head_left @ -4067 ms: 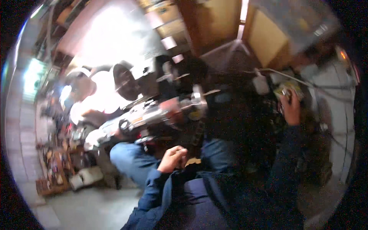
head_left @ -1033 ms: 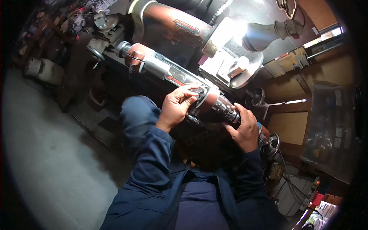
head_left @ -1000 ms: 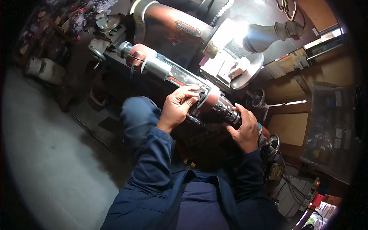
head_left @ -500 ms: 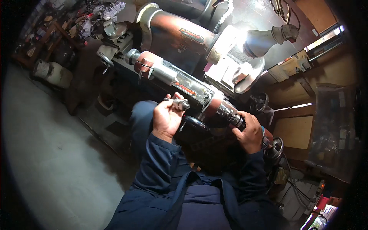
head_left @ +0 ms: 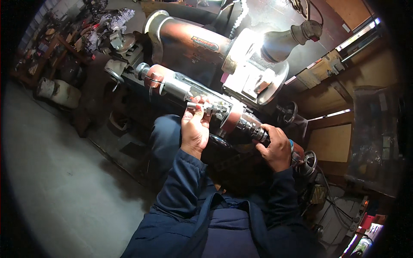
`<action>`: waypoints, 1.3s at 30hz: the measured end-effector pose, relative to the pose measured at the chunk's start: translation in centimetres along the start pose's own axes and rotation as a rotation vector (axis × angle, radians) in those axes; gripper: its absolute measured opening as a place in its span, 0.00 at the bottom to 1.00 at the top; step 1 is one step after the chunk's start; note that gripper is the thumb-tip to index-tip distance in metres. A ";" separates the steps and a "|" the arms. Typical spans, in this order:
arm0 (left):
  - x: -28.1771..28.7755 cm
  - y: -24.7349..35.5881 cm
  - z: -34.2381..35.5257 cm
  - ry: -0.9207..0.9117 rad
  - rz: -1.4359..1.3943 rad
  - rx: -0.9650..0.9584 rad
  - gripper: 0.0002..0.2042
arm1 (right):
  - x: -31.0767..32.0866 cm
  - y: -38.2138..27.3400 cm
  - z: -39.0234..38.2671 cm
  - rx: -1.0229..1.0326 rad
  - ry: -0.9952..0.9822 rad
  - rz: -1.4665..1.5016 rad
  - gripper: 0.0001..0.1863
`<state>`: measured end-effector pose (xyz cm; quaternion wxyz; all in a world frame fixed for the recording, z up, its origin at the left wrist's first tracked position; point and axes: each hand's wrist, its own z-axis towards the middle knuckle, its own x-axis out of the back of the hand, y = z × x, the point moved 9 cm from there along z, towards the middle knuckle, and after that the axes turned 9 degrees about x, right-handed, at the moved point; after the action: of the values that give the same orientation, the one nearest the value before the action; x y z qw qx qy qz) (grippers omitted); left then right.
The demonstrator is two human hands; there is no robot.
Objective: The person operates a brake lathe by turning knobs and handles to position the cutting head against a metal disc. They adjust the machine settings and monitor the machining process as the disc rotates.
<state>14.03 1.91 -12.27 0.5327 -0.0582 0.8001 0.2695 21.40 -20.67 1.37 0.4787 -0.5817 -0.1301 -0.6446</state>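
My left hand is closed around a short, stepped metal fitting, its fingers and thumb wrapped about the shank. The fitting is up against the shiny cylindrical bar of the machine attachment; I cannot tell if they touch. To the right, my right hand is curled round the end of a ridged metal spindle that sticks out past a red collar. Its thumb lies below the spindle and its fingers go over the top. A second red collar sits at the attachment's left end.
Behind lies a large worn red machine arm. A lit lamp glares over a pale block and round plate. Handwheels stand at right and far left. Cluttered shelves fill the back left; grey floor lies at left.
My left hand has moved up and right with the metal fitting, bringing it from below the bar to beside it. My right hand stays on the spindle; the view has shifted slightly.
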 end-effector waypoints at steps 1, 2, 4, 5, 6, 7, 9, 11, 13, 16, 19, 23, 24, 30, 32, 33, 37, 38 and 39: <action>-0.1 0.0 0.2 -0.014 -0.005 0.029 0.11 | 0.0 0.0 0.0 0.004 -0.001 0.002 0.24; -0.3 -0.2 0.4 -0.029 -0.009 0.057 0.11 | 0.1 0.0 0.0 0.008 -0.001 0.003 0.24; -0.7 -0.1 0.3 -0.005 0.041 0.061 0.11 | 0.2 0.0 0.0 -0.005 -0.007 0.002 0.25; -0.7 -0.1 0.3 0.019 0.089 0.062 0.11 | 0.1 0.1 0.0 -0.015 -0.014 0.000 0.27; -0.7 0.0 0.4 0.023 0.093 0.059 0.11 | 0.1 0.2 0.0 -0.014 -0.014 0.006 0.27; -0.8 0.1 0.4 0.011 0.108 0.064 0.11 | -0.2 0.4 0.0 -0.017 -0.045 0.016 0.28; -0.9 0.4 0.5 -0.001 0.121 0.057 0.11 | -0.5 0.1 0.4 -0.006 -0.076 0.028 0.29; -0.4 0.0 0.5 0.046 0.094 0.091 0.11 | 0.6 -1.7 1.2 0.066 -0.035 0.014 0.33; -0.4 -0.2 0.3 0.043 0.074 0.088 0.11 | 1.2 -4.0 2.7 0.120 -0.010 0.006 0.35; 0.2 -0.9 0.5 0.044 0.029 0.127 0.13 | 1.0 -7.9 5.5 0.242 0.085 0.043 0.30; -0.4 -0.8 0.2 0.033 -0.026 0.147 0.11 | -3.2 -11.0 8.6 0.390 -0.039 0.043 0.27; -1.4 -0.7 -0.1 -0.015 -0.042 0.212 0.11 | -7.8 -11.5 11.4 0.398 -0.171 -0.008 0.22; -1.5 -0.5 -0.2 -0.012 -0.052 0.207 0.11 | -8.2 -11.6 11.8 0.406 -0.179 -0.010 0.22; -0.7 0.3 -0.6 0.020 0.044 0.234 0.13 | -10.3 -10.9 12.3 0.278 -0.301 -0.025 0.12; 1.4 1.5 -0.6 0.037 0.748 0.208 0.13 | -9.9 -10.6 12.4 0.239 -0.243 0.019 0.12; -0.4 4.2 -1.4 -0.014 0.941 -0.035 0.12 | -9.8 -10.7 12.5 0.250 -0.242 0.019 0.12; -4.2 19.7 -4.3 0.517 1.104 -0.637 0.16 | -10.1 -9.7 12.3 0.238 -0.261 -0.019 0.15; -4.9 22.7 -3.2 0.591 1.263 -0.699 0.19 | -10.1 -9.7 12.3 0.223 -0.253 -0.015 0.15; -5.3 25.3 -1.7 0.663 1.422 -0.768 0.24 | -10.0 -9.9 12.5 0.214 -0.237 -0.013 0.15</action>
<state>5.29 21.50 2.29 -0.0783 0.2040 0.6145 0.7581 20.28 -1.97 0.09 0.5149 -0.5986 -0.2574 -0.5570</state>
